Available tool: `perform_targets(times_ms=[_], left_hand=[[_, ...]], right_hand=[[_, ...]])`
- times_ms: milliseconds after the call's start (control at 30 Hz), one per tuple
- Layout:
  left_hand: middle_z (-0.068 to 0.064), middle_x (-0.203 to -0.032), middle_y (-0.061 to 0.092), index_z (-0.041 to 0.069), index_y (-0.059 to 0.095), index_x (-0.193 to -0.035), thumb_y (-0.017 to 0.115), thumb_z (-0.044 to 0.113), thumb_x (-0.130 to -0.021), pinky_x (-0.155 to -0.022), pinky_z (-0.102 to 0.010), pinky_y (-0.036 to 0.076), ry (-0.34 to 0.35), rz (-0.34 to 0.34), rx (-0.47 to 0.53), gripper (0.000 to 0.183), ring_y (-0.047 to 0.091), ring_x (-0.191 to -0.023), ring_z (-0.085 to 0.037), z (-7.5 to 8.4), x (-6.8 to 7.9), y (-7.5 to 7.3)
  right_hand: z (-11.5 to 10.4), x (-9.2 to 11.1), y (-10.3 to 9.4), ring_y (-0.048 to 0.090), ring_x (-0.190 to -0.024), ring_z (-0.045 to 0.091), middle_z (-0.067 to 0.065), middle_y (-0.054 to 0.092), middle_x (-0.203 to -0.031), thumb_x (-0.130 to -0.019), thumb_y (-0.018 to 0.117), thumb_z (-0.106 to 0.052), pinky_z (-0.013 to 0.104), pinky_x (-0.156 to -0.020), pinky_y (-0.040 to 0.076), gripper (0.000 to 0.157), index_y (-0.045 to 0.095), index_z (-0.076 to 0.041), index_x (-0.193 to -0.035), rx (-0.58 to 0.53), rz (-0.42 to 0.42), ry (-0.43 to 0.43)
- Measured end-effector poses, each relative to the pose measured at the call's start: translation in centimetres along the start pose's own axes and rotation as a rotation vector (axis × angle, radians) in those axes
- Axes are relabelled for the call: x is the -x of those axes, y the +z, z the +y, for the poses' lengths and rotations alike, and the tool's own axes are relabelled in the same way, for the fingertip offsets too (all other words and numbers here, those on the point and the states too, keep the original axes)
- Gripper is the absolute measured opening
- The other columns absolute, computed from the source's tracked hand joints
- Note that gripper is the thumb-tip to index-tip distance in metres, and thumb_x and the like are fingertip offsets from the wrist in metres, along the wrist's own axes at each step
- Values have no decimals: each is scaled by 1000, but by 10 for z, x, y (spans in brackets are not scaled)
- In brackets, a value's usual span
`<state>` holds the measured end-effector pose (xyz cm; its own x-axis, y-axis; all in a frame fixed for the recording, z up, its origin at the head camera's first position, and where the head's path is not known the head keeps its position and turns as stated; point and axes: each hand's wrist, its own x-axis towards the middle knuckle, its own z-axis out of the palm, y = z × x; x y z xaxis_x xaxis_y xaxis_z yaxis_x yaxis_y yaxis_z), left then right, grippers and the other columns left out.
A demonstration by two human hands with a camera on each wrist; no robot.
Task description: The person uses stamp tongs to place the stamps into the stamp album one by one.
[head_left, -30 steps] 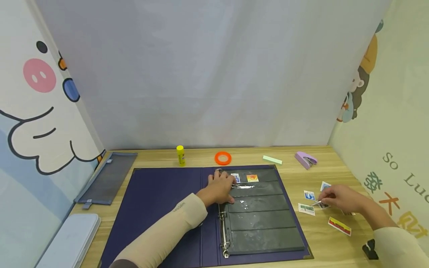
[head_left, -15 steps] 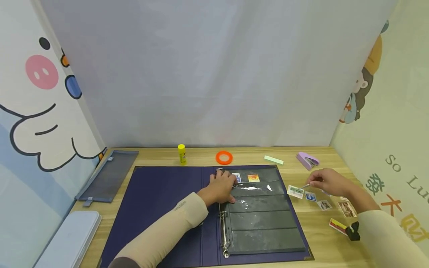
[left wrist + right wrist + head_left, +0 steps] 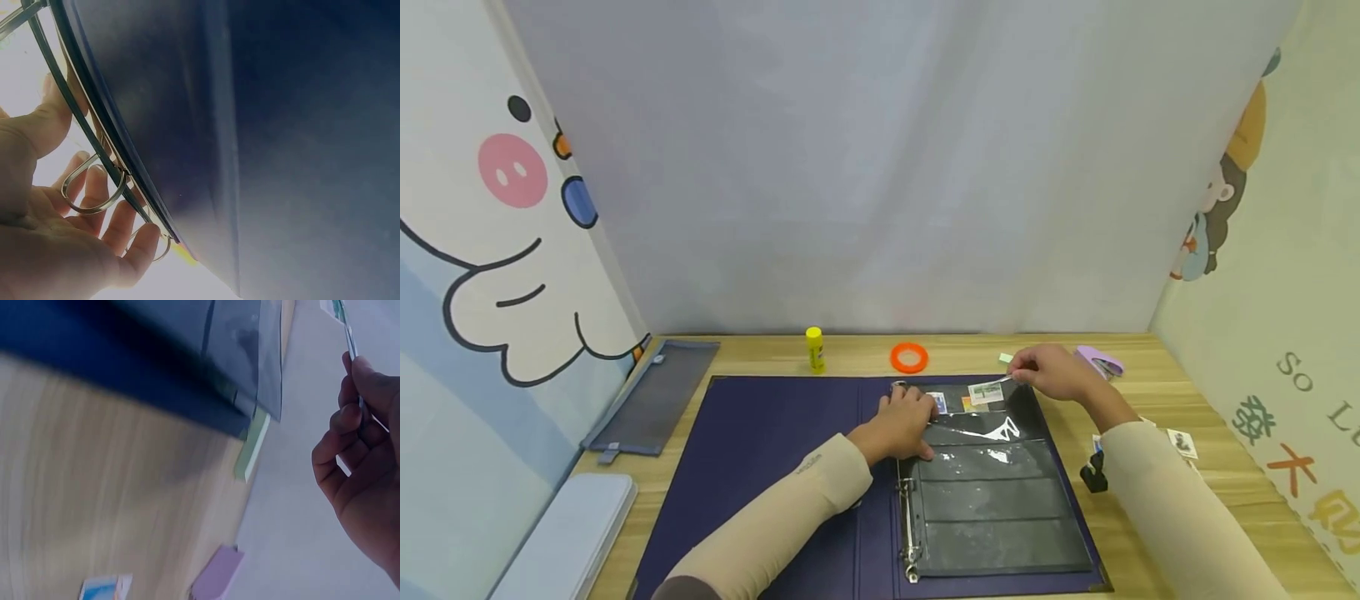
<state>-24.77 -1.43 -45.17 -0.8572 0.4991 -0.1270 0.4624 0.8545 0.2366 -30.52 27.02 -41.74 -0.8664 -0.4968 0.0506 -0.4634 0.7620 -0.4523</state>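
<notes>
Holding a stamp (image 3: 986,392) in tweezers (image 3: 1000,382) pinched by my right hand (image 3: 1051,372) — above the top pocket | left hand (image 3: 904,423) flat, steadying the page (image 3: 992,500) | next: slide it in squarely.

The right hand (image 3: 1051,372) hides its tweezers' grip; loose stamps (image 3: 1180,442) sit partly behind the sleeve, designs unreadable.

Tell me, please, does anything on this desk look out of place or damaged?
Nothing looks damaged. A few stamps lie loose on the desk right of the binder. The right hand holds tweezers with one stamp over the top pocket.
</notes>
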Motion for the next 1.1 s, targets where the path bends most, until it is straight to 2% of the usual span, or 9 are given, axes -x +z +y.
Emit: perform_targets(times_ms=[200,367,467,600,933,1100], left_hand=[[-6,-129,51,21,56,-118,84,42,-68,-93,-43,35,3,12,-18,60,40,-122,-30,2,-2,2],[-5,-129,52,22,56,-118,84,42,-68,-91,-42,35,1,20,-32,60,41,-118,-29,3,-2,2],[-5,-129,51,22,55,-117,83,43,-69,-93,-43,35,-9,13,-49,60,41,-121,-30,3,-3,1],[-5,-129,51,21,55,-118,83,44,-69,-96,-46,35,-20,-1,-62,61,40,-125,-32,2,-3,0],[-4,-126,52,22,54,-117,83,44,-69,-91,-43,34,-18,-2,-54,60,41,-120,-28,1,-3,1],[-3,-125,53,22,54,-118,83,43,-69,-90,-42,35,-19,-2,-42,61,42,-118,-27,2,-3,2]], right_hand=[[-10,-19,18,52,-69,7,-3,68,-76,-88,64,-10,29,-70,44,8,71,-8,-86,45,14,-60],[-22,-23,29,53,-69,6,-5,69,-75,-89,64,-11,30,-70,45,10,71,-12,-83,91,-66,-103],[-29,-26,34,50,-66,5,-6,66,-74,-90,62,-11,27,-67,43,13,70,-14,-81,113,-131,-96],[-38,-31,40,49,-64,5,-8,61,-71,-89,62,-9,25,-64,42,14,68,-16,-78,137,-175,-91],[-54,-36,51,50,-67,6,-10,61,-71,-85,68,-10,27,-68,43,14,68,-19,-74,198,-194,-107],[-54,-32,48,50,-68,6,-10,61,-72,-86,67,-11,27,-68,43,13,68,-19,-76,190,-205,-112]])
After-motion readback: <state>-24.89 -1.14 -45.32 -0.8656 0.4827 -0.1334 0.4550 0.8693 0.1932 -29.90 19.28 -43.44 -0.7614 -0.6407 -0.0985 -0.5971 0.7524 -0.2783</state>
